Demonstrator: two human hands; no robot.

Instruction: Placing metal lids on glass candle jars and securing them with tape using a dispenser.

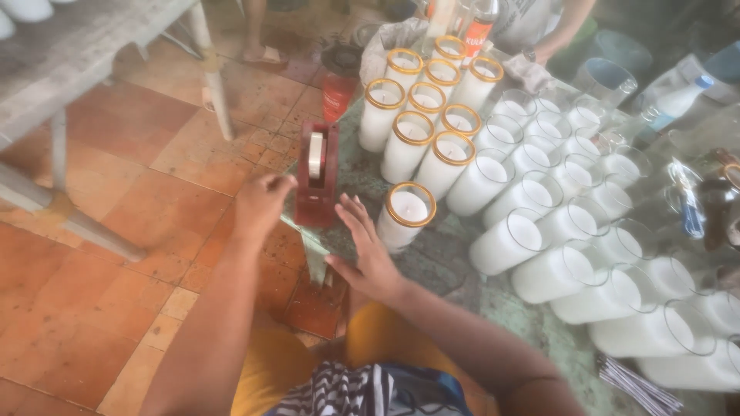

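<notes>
Right hand (368, 250), nearest, rests open and flat on the worn green tabletop (447, 266), holding nothing, beside a gold-rimmed glass candle (405, 216). Left hand (262, 204) appears to pinch tape at the dark red tape dispenser (317, 185); blur hides the grip. Pulling steadily with the base braced would serve best.
</notes>
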